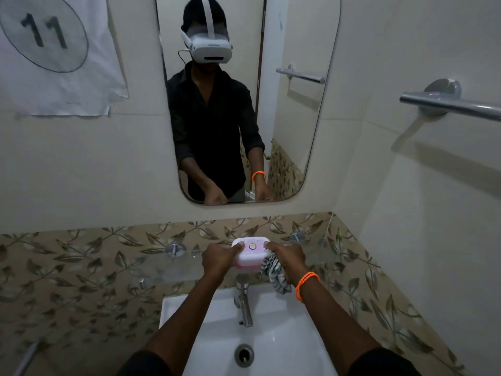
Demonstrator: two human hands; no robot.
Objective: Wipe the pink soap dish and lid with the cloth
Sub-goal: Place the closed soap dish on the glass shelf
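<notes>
Pink plastic was at the centre of the scene: the closed soap dish (249,255), its pale lid (250,246) seated on top, was held above a glass shelf (168,263) at roughly 12 o'clock from the steel tap (244,302). The dish was gripped at its 9 o'clock end by the left hand (219,260), thumb curled over the lid's edge. At the 3 o'clock end it was pinched by the right hand (288,260), in whose curled fingers a striped grey-and-white cloth (275,275) was also bunched, hanging toward 6 o'clock over the white basin (284,335). An orange wristband (306,286) was worn on the right wrist. The lid was not yet lifted and the cloth lay beside the dish rather than across it, so the wiping was judged barely begun: lid, outer shell and inner tray appeared left to do. Whether any surface had been cleaned could not be told. The hands were reflected in the wall mirror (298,104) at 12 o'clock.
</notes>
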